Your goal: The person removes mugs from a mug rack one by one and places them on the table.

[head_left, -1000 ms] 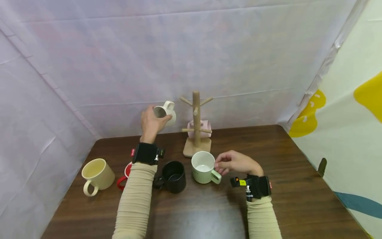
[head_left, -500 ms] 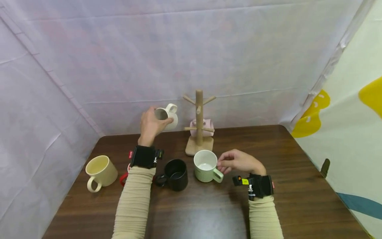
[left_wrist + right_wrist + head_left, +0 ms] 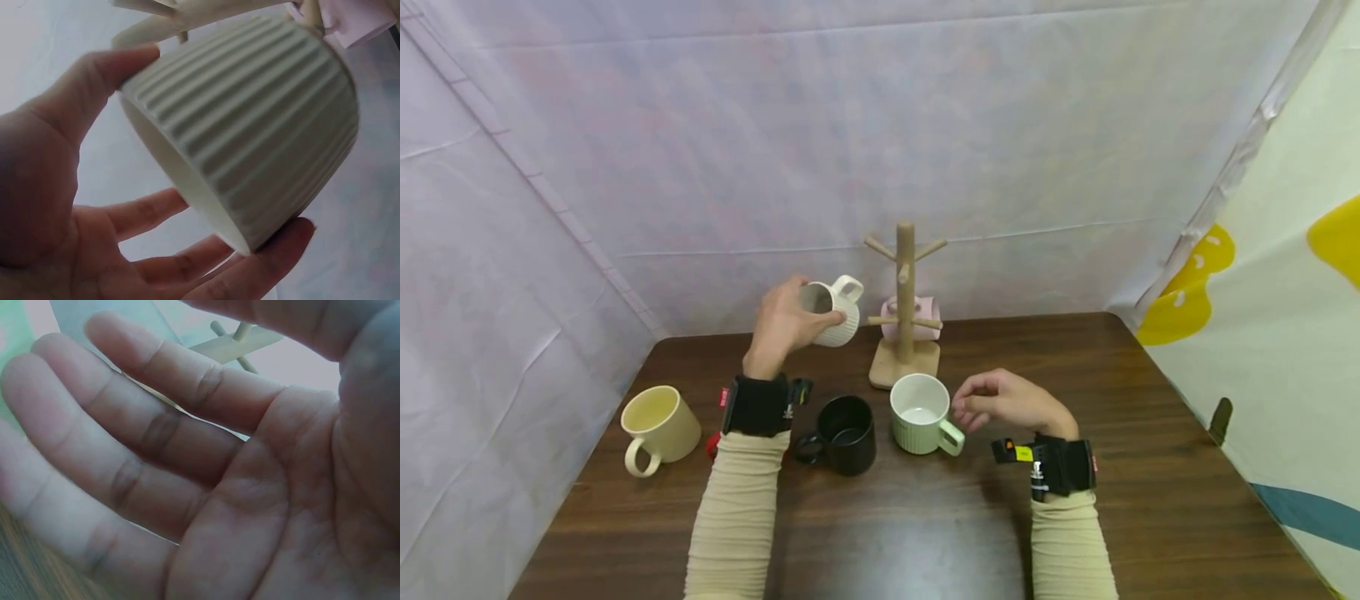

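Note:
My left hand (image 3: 782, 322) grips a white ribbed mug (image 3: 837, 325), thumb on one side and fingers on the other. The mug is tipped sideways above the table, its mouth toward my palm and its handle up. In the left wrist view, the ribbed wall of the white mug (image 3: 250, 119) fills the middle. A wooden mug tree (image 3: 906, 292) stands just right of it, with a pink mug (image 3: 930, 310) on a lower peg. My right hand (image 3: 1011, 402), fingers loosely bent and holding nothing, is beside a pale green mug (image 3: 916, 433); its palm (image 3: 250, 506) shows in the right wrist view.
A black mug (image 3: 854, 454) stands left of the green one. Farther left is a yellow mug (image 3: 672, 433), and a red mug (image 3: 712, 446) is mostly hidden behind my left sleeve. The brown table (image 3: 880, 533) ends at a white cloth wall (image 3: 760, 150).
My left hand has lowered the white mug and brought it slightly closer to the mug tree. The right hand stays near the green mug. The head view has shifted a little.

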`<state>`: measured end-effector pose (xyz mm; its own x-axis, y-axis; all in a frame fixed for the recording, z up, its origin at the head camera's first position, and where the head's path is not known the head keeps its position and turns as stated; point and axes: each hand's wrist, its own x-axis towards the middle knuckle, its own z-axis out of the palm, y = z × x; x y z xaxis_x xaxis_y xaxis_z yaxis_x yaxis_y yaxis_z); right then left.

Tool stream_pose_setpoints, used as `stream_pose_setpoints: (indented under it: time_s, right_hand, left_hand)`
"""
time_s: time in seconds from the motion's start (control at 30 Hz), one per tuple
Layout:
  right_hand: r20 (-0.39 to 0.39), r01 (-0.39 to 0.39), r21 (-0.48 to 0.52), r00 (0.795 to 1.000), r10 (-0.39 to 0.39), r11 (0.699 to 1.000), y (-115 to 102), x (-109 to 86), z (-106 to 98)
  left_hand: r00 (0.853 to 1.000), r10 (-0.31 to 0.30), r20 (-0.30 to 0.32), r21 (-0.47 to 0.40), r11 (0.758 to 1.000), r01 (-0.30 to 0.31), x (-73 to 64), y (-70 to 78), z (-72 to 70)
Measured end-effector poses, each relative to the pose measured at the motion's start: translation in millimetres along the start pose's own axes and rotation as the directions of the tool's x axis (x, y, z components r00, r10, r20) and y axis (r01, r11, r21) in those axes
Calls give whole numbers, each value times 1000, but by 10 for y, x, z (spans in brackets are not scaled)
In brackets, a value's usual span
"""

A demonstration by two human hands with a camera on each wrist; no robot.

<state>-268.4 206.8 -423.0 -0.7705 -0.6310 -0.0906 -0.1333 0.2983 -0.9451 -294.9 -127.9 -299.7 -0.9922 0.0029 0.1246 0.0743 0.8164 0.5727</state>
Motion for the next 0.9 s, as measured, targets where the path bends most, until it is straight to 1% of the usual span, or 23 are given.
stream_pose_setpoints:
  time_s: [0.17,0.23,0.4,0.63,0.9]
  right_hand:
    - [-32,10,-6,999,-10,1000,-25,-21,3]
    - [-49,12,-9,999,-12,1000,-34,-30,6]
    - [-106,8,-39,994,-12,999,-66,-45,0]
    - [-143,55,-65,988,-64,996,-105,-57,-7]
    - [-177,58,-75,982,-70,995,-123,-57,1]
  left_hand:
    - [995,11,96,8,1000,-11,-79,36,-52]
    - [993,13,121,1,1000,-14,-105,52,-69]
    - [987,36,158,-25,999,-32,-167,77,-100]
    - [964,42,262,-46,998,-31,-223,136,-119]
    - [942,94,322,-60,995,-79,-256,191,-105]
